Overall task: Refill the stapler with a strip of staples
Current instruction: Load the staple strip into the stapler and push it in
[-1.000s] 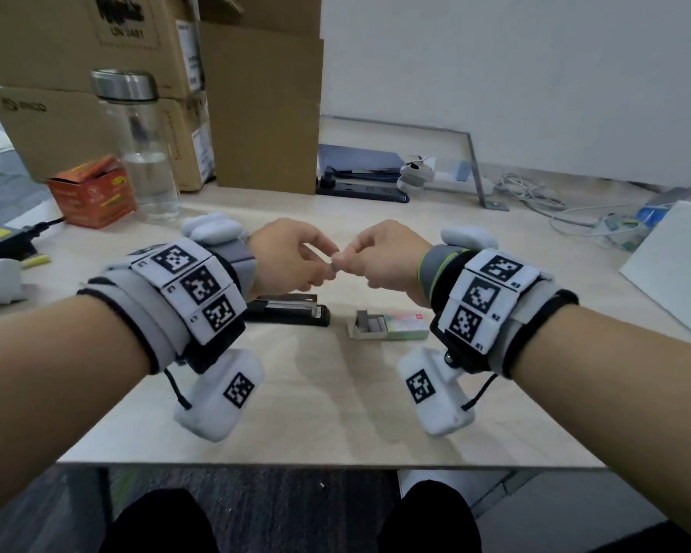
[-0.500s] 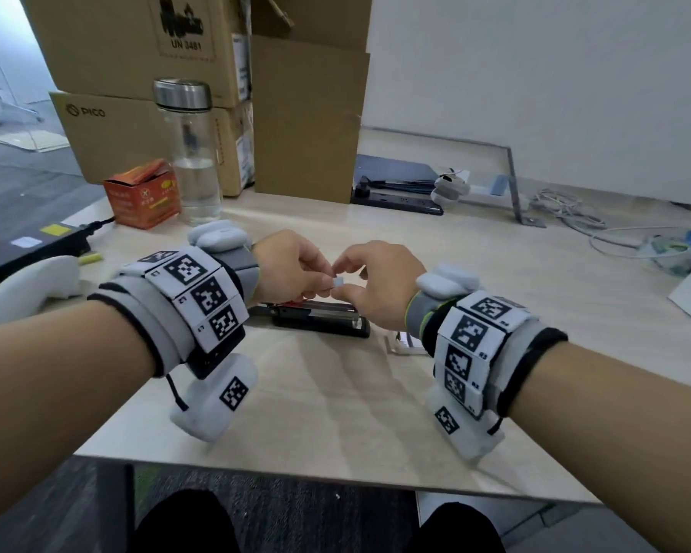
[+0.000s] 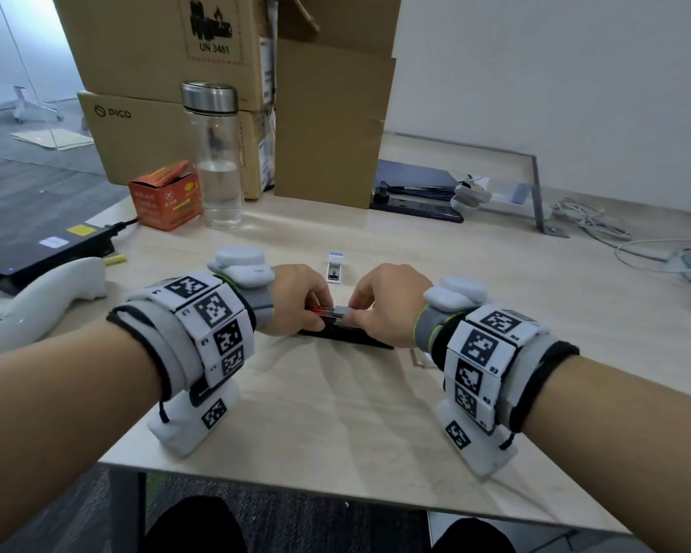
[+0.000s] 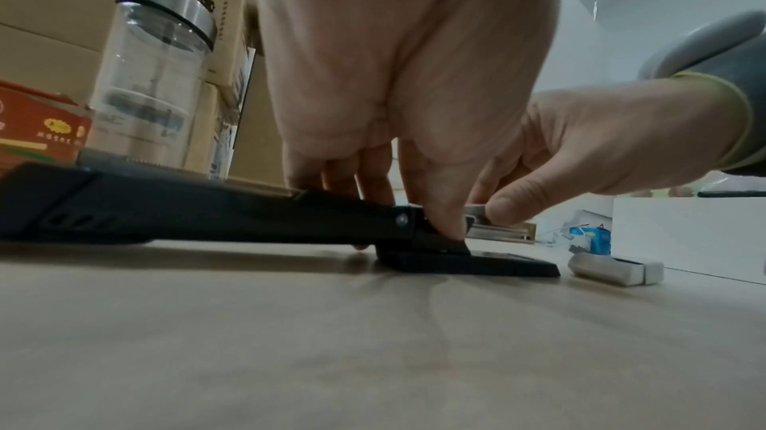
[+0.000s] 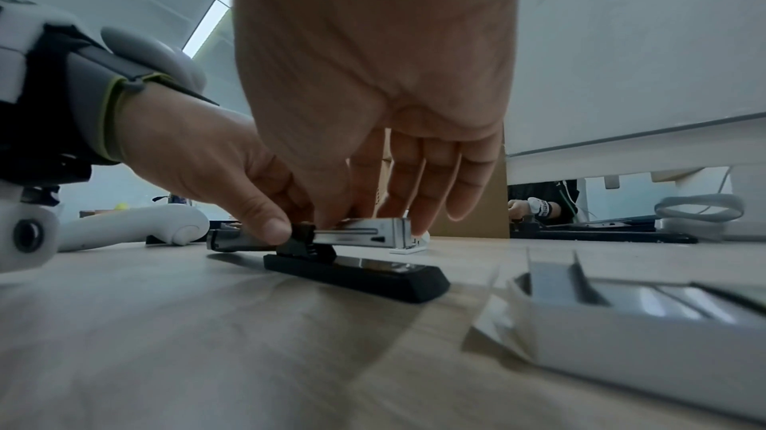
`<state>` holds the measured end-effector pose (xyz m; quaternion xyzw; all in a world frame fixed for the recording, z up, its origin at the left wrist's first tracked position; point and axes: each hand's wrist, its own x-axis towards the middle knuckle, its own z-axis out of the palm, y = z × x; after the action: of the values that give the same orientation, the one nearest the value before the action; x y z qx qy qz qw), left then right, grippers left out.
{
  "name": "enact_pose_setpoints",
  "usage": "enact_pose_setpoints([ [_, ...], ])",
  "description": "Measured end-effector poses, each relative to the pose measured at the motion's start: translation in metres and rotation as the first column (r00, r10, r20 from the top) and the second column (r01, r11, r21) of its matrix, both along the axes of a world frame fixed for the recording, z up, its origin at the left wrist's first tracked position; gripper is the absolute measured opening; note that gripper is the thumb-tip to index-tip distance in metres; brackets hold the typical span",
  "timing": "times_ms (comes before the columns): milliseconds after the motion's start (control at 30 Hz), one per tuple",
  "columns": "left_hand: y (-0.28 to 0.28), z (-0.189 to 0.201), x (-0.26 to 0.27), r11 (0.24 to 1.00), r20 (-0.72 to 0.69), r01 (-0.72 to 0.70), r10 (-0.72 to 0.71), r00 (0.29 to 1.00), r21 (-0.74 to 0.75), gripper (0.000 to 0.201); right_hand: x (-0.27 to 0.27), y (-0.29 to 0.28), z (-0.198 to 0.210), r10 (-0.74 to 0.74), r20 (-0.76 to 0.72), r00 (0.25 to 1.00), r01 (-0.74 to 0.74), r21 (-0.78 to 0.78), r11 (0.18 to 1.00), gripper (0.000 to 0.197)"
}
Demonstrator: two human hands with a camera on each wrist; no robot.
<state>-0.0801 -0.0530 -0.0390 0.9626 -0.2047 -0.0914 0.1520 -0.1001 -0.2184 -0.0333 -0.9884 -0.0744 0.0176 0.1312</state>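
Note:
The black stapler (image 3: pixel 348 336) lies opened flat at the desk's middle, its cover (image 4: pixel 165 211) swung out left and its base (image 5: pixel 360 270) pointing right. My left hand (image 3: pixel 314 313) grips the hinge, thumb pressed on it (image 4: pixel 439 224). My right hand (image 3: pixel 360 313) pinches a silvery staple strip (image 4: pixel 476 208) onto the top of the metal magazine (image 5: pixel 364 234), thumb on the near side and fingers over the far side. The open white staple box (image 5: pixel 622 316), with more strips inside, sits just right of the base, mostly hidden behind my right wrist in the head view.
A glass bottle (image 3: pixel 216 153), an orange carton (image 3: pixel 164 197) and stacked cardboard boxes (image 3: pixel 156 53) stand at the back left. A white controller (image 3: pixel 44 301) lies at the left. A small white-and-blue item (image 3: pixel 334 267) sits behind the hands. Cables (image 3: pixel 599 225) trail at the right.
Both hands have come down from holding the strip in the air between them onto the stapler. The head view has tilted and shifted, hiding the staple box behind my right wrist.

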Motion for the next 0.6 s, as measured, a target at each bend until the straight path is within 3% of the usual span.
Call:
enact_pose_setpoints([
  [433, -0.0077, 0.0046, 0.0053, 0.999, 0.004, -0.006, 0.006, 1.0, 0.044, 0.02, 0.0054, 0.0037, 0.0057, 0.018, -0.007, 1.0, -0.019, -0.115, 0.993, 0.02],
  [600, -0.0081, 0.0064, 0.006, 0.999, -0.015, -0.001, 0.002, 1.0, 0.037, 0.02, 0.0068, 0.007, 0.0038, 0.038, -0.047, 0.998, -0.045, -0.155, 0.987, 0.029],
])
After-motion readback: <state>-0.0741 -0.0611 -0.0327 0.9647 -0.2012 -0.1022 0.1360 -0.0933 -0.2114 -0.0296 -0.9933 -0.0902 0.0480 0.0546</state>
